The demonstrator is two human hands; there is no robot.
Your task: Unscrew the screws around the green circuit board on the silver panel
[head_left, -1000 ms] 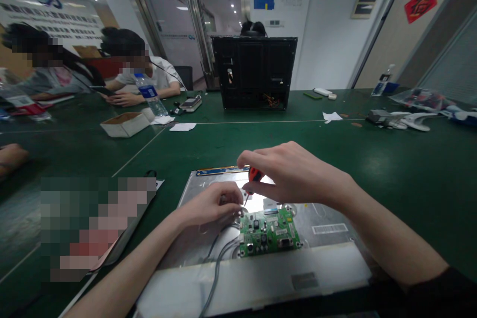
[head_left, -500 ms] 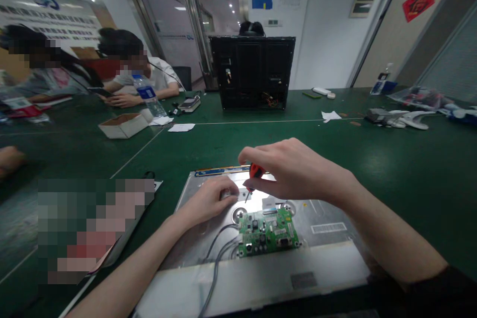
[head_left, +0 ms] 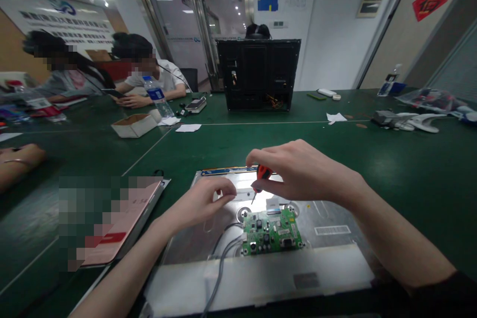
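Note:
My right hand (head_left: 298,171) grips the red and black handle of a small screwdriver (head_left: 263,173). Its thin shaft points down at the bare metal back of a display panel (head_left: 219,216), just behind a green circuit board (head_left: 274,231). I cannot tell whether the tip touches the metal. Over the panel's left part, my left hand (head_left: 212,198) is closed, thumb and index fingertips brought together; whatever may be between them is too small to make out. Grey cables (head_left: 223,263) run from the board's left side toward the front edge.
A pink-covered book or folder (head_left: 126,228) lies left of the panel. Across the table stand a black monitor housing (head_left: 259,74), an open box (head_left: 136,125) and a water bottle (head_left: 158,97). Gloves (head_left: 413,120) lie at right. Several people sit around; another person's arm (head_left: 22,164) rests at left.
The view has shifted, so everything sits slightly further right. My left hand has drawn back a little from the screwdriver, its fingertips closer together. My right hand keeps its grip.

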